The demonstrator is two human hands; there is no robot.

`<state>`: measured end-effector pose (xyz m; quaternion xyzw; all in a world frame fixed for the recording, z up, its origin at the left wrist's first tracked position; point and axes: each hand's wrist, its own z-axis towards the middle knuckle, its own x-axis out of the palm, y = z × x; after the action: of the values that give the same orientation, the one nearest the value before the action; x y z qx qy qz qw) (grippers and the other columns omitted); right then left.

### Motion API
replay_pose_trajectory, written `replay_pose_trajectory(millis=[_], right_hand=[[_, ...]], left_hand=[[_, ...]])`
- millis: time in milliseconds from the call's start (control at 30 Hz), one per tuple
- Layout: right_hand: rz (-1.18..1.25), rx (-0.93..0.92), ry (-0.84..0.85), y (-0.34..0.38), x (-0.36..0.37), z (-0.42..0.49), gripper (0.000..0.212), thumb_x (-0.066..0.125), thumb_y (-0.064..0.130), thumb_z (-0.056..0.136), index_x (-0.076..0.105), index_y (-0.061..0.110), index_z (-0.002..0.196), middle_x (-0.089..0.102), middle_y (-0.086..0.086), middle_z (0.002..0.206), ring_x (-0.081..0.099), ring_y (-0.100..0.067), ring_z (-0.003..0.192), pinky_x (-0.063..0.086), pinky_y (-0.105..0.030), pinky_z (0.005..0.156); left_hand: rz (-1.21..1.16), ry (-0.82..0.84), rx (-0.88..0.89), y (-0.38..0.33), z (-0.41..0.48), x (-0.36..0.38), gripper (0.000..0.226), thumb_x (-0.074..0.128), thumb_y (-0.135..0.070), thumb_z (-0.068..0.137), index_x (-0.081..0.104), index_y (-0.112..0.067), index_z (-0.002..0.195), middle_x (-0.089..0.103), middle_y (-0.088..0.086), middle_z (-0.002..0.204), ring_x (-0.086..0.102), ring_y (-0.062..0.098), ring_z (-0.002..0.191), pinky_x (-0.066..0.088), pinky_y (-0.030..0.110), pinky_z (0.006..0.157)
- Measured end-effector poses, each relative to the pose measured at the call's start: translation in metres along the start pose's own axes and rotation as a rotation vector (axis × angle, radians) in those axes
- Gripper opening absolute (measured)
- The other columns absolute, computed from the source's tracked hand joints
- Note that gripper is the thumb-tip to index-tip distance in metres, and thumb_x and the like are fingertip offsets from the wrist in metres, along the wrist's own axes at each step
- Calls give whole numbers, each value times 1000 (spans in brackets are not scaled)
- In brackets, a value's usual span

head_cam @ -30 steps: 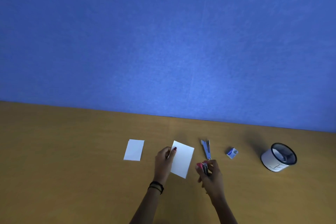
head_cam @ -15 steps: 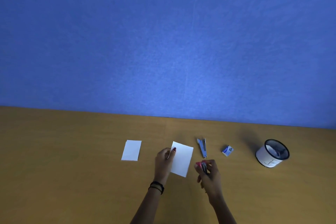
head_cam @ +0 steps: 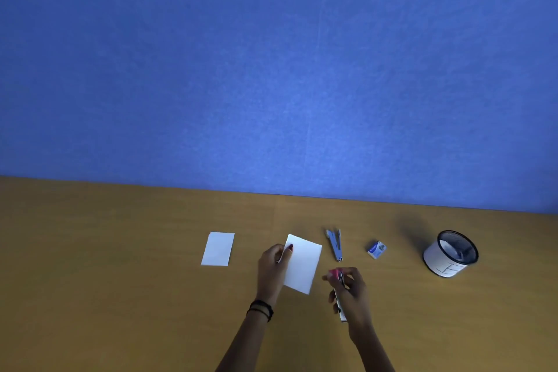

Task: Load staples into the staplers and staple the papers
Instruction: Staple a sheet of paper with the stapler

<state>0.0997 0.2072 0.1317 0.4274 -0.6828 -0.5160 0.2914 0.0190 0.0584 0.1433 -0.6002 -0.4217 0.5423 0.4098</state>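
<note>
dim room, soft light

the picture is dim and a bit soft. the blue wall (head_cam: pixel 271 69) is lighter in the middle and darker near the corners. the white paper (head_cam: pixel 303 263) looks bright on the dull table (head_cam: pixel 90 281). the cup (head_cam: pixel 434 257) throws a soft shadow up and to the left. the table's back edge looks tilted. small things look fuzzy.

One wide-angle view is given, taken from the person's head and aimed forward and down. The upper half is filled by a plain blue wall (head_cam: pixel 271 69); the ochre wooden bench (head_cam: pixel 90 281) is seen below. The left hand (head_cam: pixel 271 269) and right hand (head_cam: pixel 351 293) are viewed near, from above, forearms cut by the bottom edge.
</note>
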Motion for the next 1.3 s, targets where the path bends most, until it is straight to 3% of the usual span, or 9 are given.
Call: replay_pose_trajectory(millis=[233, 400, 567, 800, 1000, 1133, 1300], right_hand=[[236, 221, 297, 15, -3, -5, 37, 63, 35, 83, 62, 8, 108, 73, -4, 102, 60, -18, 72, 47, -27, 51], [322, 335, 420, 11, -1, -6, 48, 51, 47, 89, 65, 10, 114, 70, 0, 95, 62, -10, 77, 47, -22, 53], [370, 375, 450, 15, 5, -7, 53, 54, 50, 82, 63, 8, 113, 64, -2, 84, 61, -10, 72, 45, -22, 48], [321, 361, 450, 12, 8, -2, 53, 50, 50, 86, 59, 11, 121, 62, -2, 87, 60, -9, 74, 45, -22, 51], [231, 329, 426, 16, 12, 4, 48, 57, 53, 82, 68, 14, 108, 66, -1, 82, 64, -9, 73, 49, -24, 54], [176, 308, 410, 17, 15, 8, 49, 56, 51, 83, 67, 11, 108, 67, -3, 80, 63, -10, 69, 49, -25, 53], [106, 311, 394, 16, 17, 12, 48, 59, 50, 81, 67, 11, 108, 66, -9, 84, 61, -15, 71, 48, -25, 54]], left_hand=[[26, 7, 59, -1, 4, -3, 42, 57, -24, 93, 33, -12, 61, 31, 5, 57, 29, 10, 54, 19, 23, 52], [42, -7, 131, -7, 6, -4, 43, 56, -26, 93, 36, -3, 62, 33, 11, 57, 29, 10, 54, 18, 25, 53], [101, 4, 186, -9, 8, -5, 43, 56, -29, 93, 39, -5, 62, 37, 15, 56, 28, 7, 52, 17, 22, 50], [204, 24, 270, -7, 9, -4, 42, 56, -32, 93, 39, -9, 61, 31, 0, 52, 28, 7, 50, 18, 22, 49], [251, 61, 281, -2, 15, 0, 35, 56, -34, 93, 48, -14, 65, 44, -1, 55, 39, 8, 53, 24, 18, 50], [269, 105, 264, 2, 19, 2, 37, 55, -37, 93, 53, -9, 69, 53, 6, 62, 42, 7, 55, 26, 19, 51], [294, 172, 276, 4, 24, 1, 34, 55, -41, 92, 53, -16, 69, 54, 2, 62, 45, 7, 56, 26, 18, 50]])
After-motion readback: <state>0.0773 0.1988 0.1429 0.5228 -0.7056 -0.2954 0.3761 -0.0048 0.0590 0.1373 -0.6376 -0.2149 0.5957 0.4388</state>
